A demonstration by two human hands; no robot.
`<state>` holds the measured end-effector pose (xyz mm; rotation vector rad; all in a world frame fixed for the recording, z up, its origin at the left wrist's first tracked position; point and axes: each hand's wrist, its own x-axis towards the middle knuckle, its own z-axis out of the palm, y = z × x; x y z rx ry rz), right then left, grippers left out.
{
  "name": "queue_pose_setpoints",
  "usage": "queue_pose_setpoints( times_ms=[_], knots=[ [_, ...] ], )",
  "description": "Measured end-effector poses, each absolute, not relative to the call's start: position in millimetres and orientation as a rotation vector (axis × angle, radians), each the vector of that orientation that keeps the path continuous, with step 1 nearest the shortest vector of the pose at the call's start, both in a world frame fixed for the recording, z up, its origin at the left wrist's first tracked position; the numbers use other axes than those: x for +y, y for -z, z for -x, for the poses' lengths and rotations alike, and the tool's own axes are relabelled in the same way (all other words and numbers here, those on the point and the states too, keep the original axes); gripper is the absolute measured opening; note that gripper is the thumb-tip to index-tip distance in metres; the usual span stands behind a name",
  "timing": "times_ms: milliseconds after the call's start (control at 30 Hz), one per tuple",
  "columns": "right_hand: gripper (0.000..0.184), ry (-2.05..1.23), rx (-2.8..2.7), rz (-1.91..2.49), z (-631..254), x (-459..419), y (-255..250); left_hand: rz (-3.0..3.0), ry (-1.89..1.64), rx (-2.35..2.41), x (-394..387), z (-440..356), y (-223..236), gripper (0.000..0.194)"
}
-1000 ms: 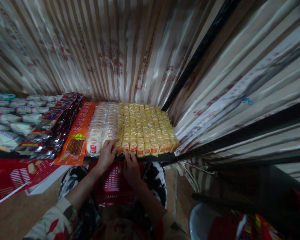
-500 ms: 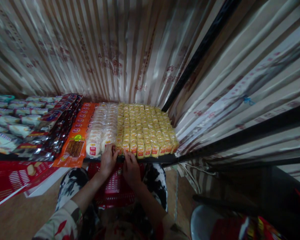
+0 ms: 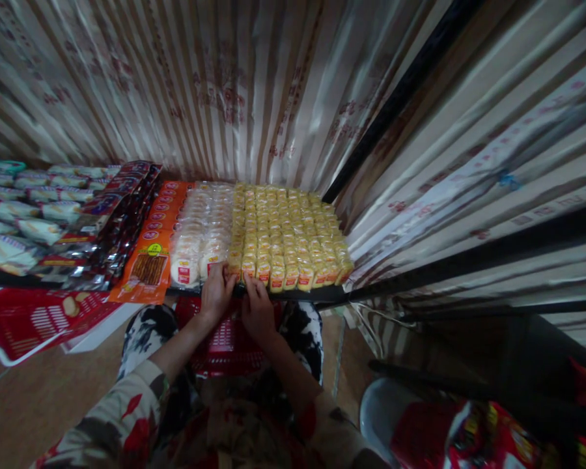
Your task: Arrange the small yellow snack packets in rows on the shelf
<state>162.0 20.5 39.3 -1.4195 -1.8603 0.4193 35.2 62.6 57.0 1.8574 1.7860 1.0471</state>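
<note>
Several rows of small yellow-wrapped cakes [image 3: 293, 241] stand packed together on the dark shelf [image 3: 322, 293]. At their front left corner, the fingers of my left hand [image 3: 216, 293] are closed against a small yellow-wrapped cake [image 3: 234, 266]. My right hand [image 3: 258, 311] is beside it, its fingers bunched and their tips at the front of the same row. Finger contact there is partly hidden. White round packets [image 3: 185, 270] stand in columns just left of the yellow ones, and my left hand covers the bottom of one.
An orange packet [image 3: 149, 264] and dark shiny packets [image 3: 97, 228] lie farther left, beside white packets [image 3: 14, 251]. Red baskets [image 3: 17, 326] [image 3: 224, 339] stand below the shelf. Striped curtains [image 3: 185, 85] and a black pole [image 3: 395, 98] border the back. A pale tub [image 3: 383, 410] stands at lower right.
My view has tipped slightly, so the shelf and goods sit higher in the picture. Both hands stay at the front left of the yellow-wrapped cakes with little visible movement.
</note>
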Motion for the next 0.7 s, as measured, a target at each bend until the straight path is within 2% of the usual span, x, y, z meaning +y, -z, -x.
queue_pose_setpoints(
  times_ms=[400,600,700],
  knots=[
    [0.046,-0.456,-1.852,1.284,-163,8,-42,-1.868,-1.173,1.707,46,-24,-44,0.040],
    [0.041,-0.630,-1.921,1.364,-163,-20,-20,-1.773,-1.209,1.826,14,-14,-41,0.023],
    [0.040,-0.793,-1.937,1.638,-162,-30,8,-1.756,-1.011,1.767,-8,-12,-21,0.020]
  ],
)
